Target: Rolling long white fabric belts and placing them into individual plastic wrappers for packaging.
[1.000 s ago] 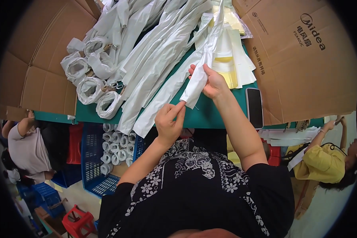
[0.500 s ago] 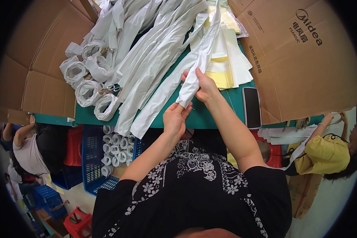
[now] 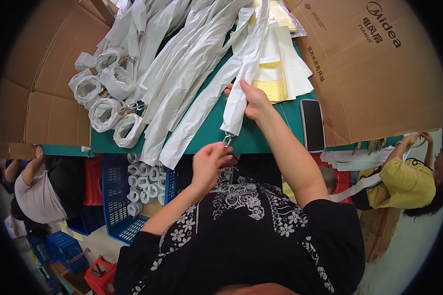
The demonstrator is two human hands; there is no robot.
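Note:
A long white plastic sleeve [image 3: 237, 105] runs down toward me from the far part of the table. My right hand [image 3: 255, 101] is closed around it near its lower end. Out of that end sticks a small silver metal clip [image 3: 227, 139]. My left hand [image 3: 209, 165] has its fingers curled at the clip's lower tip, just beyond the table's front edge. Several similar white sleeves [image 3: 182, 83] lie lengthwise on the green table [image 3: 209, 137] to the left of the held one.
Rolled white straps [image 3: 105, 115] with metal clips lie at the left. Yellow and white sheets [image 3: 273, 81] and a phone [image 3: 312, 125] are at right. Cardboard [image 3: 364, 88] flanks the table. Below, a blue basket [image 3: 114, 196] holds more rolls. Other people [image 3: 401, 189] work on both sides.
My left hand has slid down and left off the sleeve's end, and the metal clip now shows there. The right hand keeps its hold on the sleeve.

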